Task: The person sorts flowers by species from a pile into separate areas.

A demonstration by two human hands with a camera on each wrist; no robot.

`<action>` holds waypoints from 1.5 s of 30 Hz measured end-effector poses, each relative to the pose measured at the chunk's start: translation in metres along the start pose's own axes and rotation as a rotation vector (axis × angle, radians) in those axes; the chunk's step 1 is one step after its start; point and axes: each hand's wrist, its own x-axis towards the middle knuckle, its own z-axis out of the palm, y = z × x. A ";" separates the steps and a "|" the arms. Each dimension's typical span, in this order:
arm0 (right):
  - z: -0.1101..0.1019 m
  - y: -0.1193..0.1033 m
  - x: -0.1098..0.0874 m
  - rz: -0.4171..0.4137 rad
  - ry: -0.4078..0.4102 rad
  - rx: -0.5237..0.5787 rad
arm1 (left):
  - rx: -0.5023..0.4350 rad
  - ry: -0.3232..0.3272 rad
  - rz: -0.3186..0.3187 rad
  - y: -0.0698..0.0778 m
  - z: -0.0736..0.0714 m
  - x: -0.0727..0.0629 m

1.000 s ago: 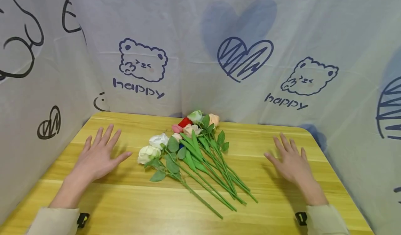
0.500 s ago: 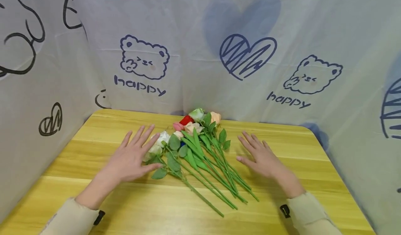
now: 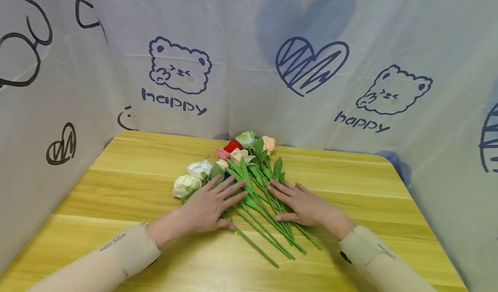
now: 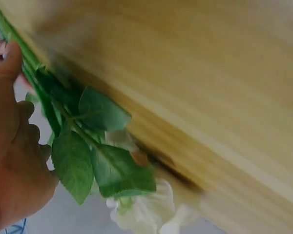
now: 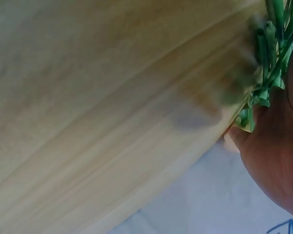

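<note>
A loose bunch of long-stemmed flowers lies on the table, heads toward the back. Among the heads are a white bloom, a cream rose, a red flower, a pale green one and a peach one. My left hand spreads straight fingers over the leaves and stems from the left, covering part of them. From the right, my right hand reaches its extended fingers over the green stems. The left wrist view shows leaves beside the palm; stems show by the right hand.
The wooden table has its back edge close to a white cloth printed with bears and hearts. More printed cloth hangs along the left side, and cloth also borders the right.
Both hands have moved inward from the two sides of the table to the flowers, the left going right and the right going left. The flowers lie much as before.
</note>
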 end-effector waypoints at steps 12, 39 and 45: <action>0.007 -0.034 0.025 -0.149 -0.044 -0.124 | 0.087 -0.036 0.012 -0.014 0.006 -0.020; 0.006 -0.139 0.141 -0.252 -0.026 -0.121 | 0.005 -0.026 -0.295 -0.082 0.002 -0.135; 0.002 -0.165 0.168 -0.239 -0.045 -0.140 | -0.002 -0.053 -0.316 -0.108 0.005 -0.160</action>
